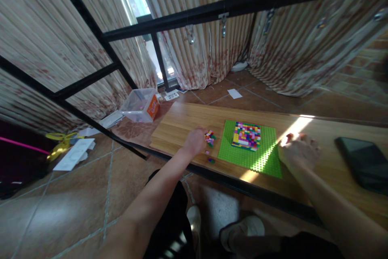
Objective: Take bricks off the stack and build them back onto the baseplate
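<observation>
"One low, rectangular build of multicoloured plastic bricks (247, 135) — where does it sit?"

"On the green, studded plastic baseplate (226, 150), towards its twelve o'clock edge. The plate lies flat on the long, light-brown wooden tabletop (178, 123)."

"What's around the plate?"

"At nine o'clock, a small heap of loose multicoloured bricks (209, 138). Near the heap, towards six o'clock, lie a single small pink brick (207, 152) and a dark blue-and-green brick piece (211, 161)."

"And the hands?"

"The left hand (195, 141) is at the heap's nine o'clock side, fingers bent in towards it — I can't tell how far they're parted or whether they grip a brick. The right hand (298, 150) is just beside the plate at three o'clock, fingers loosely curled; whether it holds anything, I can't tell."

"Further out?"

"A black, dark-screened phone (363, 162) past the right hand at three o'clock, and a clear plastic box with an orange label (141, 105) at ten."
</observation>
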`<state>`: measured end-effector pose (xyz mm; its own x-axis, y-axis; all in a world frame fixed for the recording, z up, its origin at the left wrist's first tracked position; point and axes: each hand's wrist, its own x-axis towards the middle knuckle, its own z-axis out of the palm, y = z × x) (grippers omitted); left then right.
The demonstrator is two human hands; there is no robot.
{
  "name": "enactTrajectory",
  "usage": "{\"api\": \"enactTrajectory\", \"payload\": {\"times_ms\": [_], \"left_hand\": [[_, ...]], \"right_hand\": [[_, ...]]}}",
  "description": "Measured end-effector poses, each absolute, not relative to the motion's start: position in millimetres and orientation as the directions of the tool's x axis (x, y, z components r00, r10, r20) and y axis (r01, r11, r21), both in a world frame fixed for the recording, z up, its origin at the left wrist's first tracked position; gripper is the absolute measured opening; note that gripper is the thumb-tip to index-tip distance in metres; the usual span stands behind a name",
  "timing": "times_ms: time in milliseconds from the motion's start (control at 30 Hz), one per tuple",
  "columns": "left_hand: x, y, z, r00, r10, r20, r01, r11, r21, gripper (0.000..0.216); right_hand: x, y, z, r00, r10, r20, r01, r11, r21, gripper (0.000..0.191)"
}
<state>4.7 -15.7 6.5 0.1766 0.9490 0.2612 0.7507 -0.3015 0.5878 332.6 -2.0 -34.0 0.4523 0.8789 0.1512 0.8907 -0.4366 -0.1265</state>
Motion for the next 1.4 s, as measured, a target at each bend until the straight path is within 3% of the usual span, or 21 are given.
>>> {"api": "enactTrajectory", "payload": {"times_ms": [200,333,500,1033,1133,1400], "left_hand": [[8.1,-45.0,19.0,0.141,0.969,0.202,0.833,-0.226,0.504,0.032],[11.8,-90.6,12.7,0.278,0.942,0.187,0.793,-0.335,0.508,0.023],[14.1,-112.6,-7.1,0.274,0.946,0.171,0.817,-0.323,0.477,0.022],[35.0,-98.5,6.6,0.436,0.899,-0.043,0.894,-0.428,0.132,0.020],[36.7,-100.5,0.7,0.382,0.924,-0.020,0.914,-0.375,0.155,0.019],[23.2,-87.1,1.6,0.148,0.974,0.171,0.904,-0.203,0.377,0.017]], "right_hand": [[334.1,0.6,-36.5,0.472,0.869,0.151,0.881,-0.459,-0.112,0.058],[334.2,1.8,-36.4,0.491,0.858,0.147,0.871,-0.481,-0.101,0.060],[334.2,0.9,-36.6,0.468,0.869,0.161,0.883,-0.457,-0.105,0.061],[332.6,-0.2,-37.2,0.475,0.863,0.171,0.880,-0.461,-0.116,0.065],[335.5,2.0,-40.4,0.478,0.864,0.158,0.878,-0.465,-0.111,0.065],[337.7,3.4,-42.0,0.472,0.868,0.150,0.881,-0.462,-0.098,0.065]]}}
